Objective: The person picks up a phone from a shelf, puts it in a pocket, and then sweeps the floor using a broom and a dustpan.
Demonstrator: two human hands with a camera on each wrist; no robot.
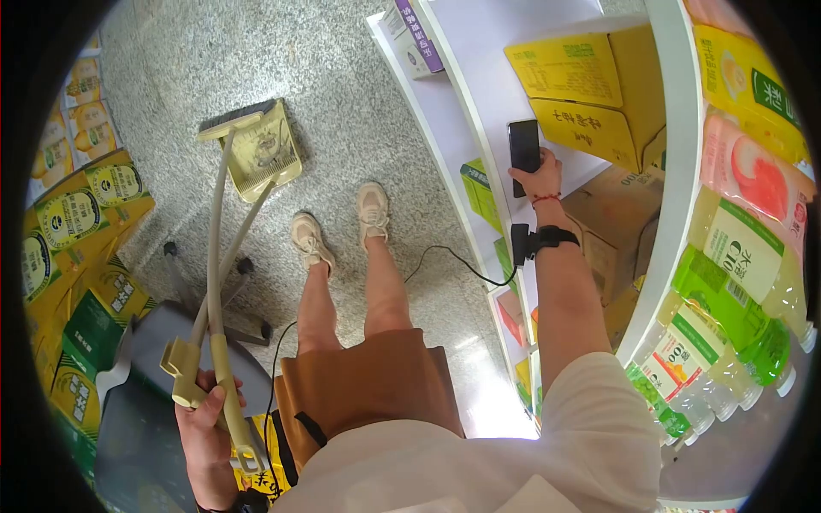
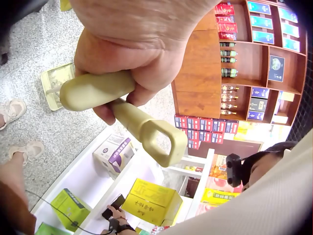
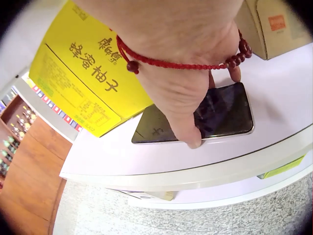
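My left hand (image 1: 203, 423) grips two pale handles together, those of a broom and a dustpan. The broom head (image 1: 239, 120), with dark bristles, lies along the rim of the cream dustpan (image 1: 286, 167) on the floor. Up close in the left wrist view, one handle end (image 2: 93, 92) is rounded and the other ends in a loop (image 2: 175, 147). On the white shelf my right hand (image 1: 542, 178) holds a black smartphone (image 3: 227, 115) lying screen up. The thumb (image 3: 190, 136) is at its near long edge, with fingertips at the far edge.
A yellow carton (image 1: 590, 85) stands beside the phone on the shelf (image 3: 279, 98). Drink bottles (image 1: 727, 274) line the right side. At left are a grey chair (image 1: 158, 410) and stacked cartons (image 1: 73, 205). A black cable (image 1: 453, 254) runs to the right wrist camera.
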